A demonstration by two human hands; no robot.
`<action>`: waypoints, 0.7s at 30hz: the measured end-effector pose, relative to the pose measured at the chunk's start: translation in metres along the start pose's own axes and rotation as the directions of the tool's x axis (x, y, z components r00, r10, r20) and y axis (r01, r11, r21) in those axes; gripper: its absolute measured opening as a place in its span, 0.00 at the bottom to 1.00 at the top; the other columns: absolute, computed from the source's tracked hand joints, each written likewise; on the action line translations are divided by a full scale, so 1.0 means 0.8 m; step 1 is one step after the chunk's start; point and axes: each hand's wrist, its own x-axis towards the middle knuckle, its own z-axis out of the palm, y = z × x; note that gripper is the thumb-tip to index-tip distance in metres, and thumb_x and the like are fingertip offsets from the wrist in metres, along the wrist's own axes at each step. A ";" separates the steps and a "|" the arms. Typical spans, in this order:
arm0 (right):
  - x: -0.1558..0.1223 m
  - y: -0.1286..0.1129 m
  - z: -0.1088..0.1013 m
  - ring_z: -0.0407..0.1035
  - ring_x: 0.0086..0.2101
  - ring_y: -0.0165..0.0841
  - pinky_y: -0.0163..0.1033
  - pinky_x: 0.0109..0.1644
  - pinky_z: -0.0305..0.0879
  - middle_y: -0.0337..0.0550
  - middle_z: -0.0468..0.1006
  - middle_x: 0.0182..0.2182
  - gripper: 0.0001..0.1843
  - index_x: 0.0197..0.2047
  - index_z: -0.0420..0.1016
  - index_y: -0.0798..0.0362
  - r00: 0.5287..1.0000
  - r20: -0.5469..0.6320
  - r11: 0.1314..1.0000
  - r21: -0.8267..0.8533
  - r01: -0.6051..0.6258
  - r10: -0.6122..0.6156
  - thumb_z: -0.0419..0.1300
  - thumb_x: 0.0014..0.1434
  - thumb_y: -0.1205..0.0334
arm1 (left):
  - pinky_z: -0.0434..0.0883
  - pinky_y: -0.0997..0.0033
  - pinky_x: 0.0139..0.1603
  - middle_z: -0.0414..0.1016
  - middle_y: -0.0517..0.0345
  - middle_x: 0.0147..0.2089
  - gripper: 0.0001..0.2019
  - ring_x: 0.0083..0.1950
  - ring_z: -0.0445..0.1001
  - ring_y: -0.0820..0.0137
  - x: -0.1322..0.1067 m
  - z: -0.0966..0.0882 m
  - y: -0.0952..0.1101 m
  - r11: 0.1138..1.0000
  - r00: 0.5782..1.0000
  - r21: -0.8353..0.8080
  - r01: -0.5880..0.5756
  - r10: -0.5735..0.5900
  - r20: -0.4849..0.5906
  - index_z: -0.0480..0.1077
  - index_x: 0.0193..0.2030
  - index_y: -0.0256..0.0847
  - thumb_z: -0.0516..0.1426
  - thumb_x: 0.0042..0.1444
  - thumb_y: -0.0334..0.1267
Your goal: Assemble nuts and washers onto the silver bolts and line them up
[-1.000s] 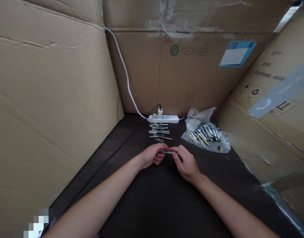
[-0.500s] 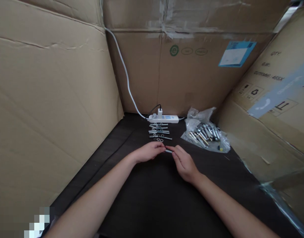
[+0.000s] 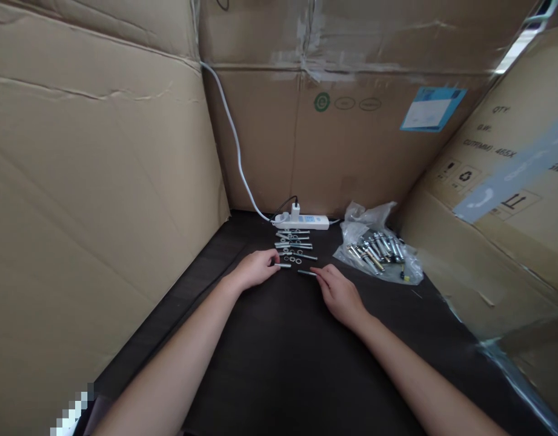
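My left hand (image 3: 255, 269) rests on the dark mat, its fingertips pinching a short metal sleeve (image 3: 284, 265) that lies flat. My right hand (image 3: 337, 293) is a little to the right, its fingertips closed on the end of a thin metal bolt (image 3: 306, 273) lying on the mat. The two parts are apart. Just beyond them sits a neat group of bolts, sleeves and washers (image 3: 293, 245) laid out in rows.
A clear plastic bag of anchor bolts (image 3: 376, 248) lies at the right. A white power strip (image 3: 303, 222) with a plug and white cable (image 3: 235, 142) sits at the back. Cardboard boxes (image 3: 101, 181) wall in the dark mat (image 3: 283, 363) on three sides.
The hands held one assembled piece together near me. They have moved forward and apart, and the piece is now two parts on the mat, one at each hand.
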 end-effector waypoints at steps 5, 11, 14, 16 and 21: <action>0.020 0.005 0.004 0.70 0.38 0.33 0.36 0.40 0.66 0.43 0.74 0.38 0.15 0.48 0.73 0.49 1.000 0.000 0.995 -0.098 0.005 -0.005 0.48 0.63 0.62 | 0.56 0.74 0.30 0.71 0.60 0.30 0.09 0.31 0.68 0.70 0.001 0.004 0.008 0.992 0.999 0.123 0.017 -0.011 -0.052 0.70 0.38 0.46 0.55 0.54 0.45; 0.047 0.011 0.012 0.70 0.37 0.33 0.36 0.40 0.64 0.42 0.75 0.35 0.10 0.40 0.75 0.51 1.000 -0.030 0.983 -0.182 -0.010 0.005 0.54 0.59 0.62 | 0.60 0.73 0.33 0.73 0.59 0.33 0.10 0.35 0.71 0.67 0.005 0.011 0.010 0.979 0.992 0.203 0.034 -0.008 -0.125 0.69 0.40 0.46 0.54 0.55 0.46; 0.050 0.012 0.013 0.69 0.36 0.33 0.35 0.37 0.63 0.42 0.74 0.35 0.09 0.38 0.75 0.51 0.999 -0.042 0.982 -0.190 -0.008 0.000 0.54 0.59 0.60 | 0.61 0.72 0.35 0.74 0.59 0.34 0.10 0.37 0.72 0.66 0.007 0.014 0.011 0.975 0.991 0.216 0.051 -0.024 -0.130 0.69 0.40 0.46 0.54 0.56 0.47; 0.049 0.012 0.013 0.69 0.36 0.33 0.35 0.36 0.62 0.41 0.73 0.35 0.09 0.38 0.74 0.51 0.999 -0.045 0.981 -0.192 -0.009 0.001 0.54 0.59 0.60 | 0.62 0.72 0.36 0.74 0.58 0.35 0.11 0.38 0.72 0.66 0.007 0.015 0.012 0.973 0.991 0.220 0.064 -0.037 -0.127 0.69 0.40 0.45 0.54 0.56 0.47; 0.047 0.015 0.012 0.69 0.35 0.33 0.35 0.35 0.62 0.42 0.73 0.36 0.08 0.39 0.73 0.51 0.999 -0.049 0.982 -0.189 -0.008 -0.002 0.54 0.59 0.60 | 0.63 0.71 0.36 0.74 0.58 0.34 0.11 0.37 0.72 0.65 0.009 0.017 0.011 0.973 0.990 0.224 0.063 -0.032 -0.138 0.68 0.41 0.45 0.53 0.56 0.47</action>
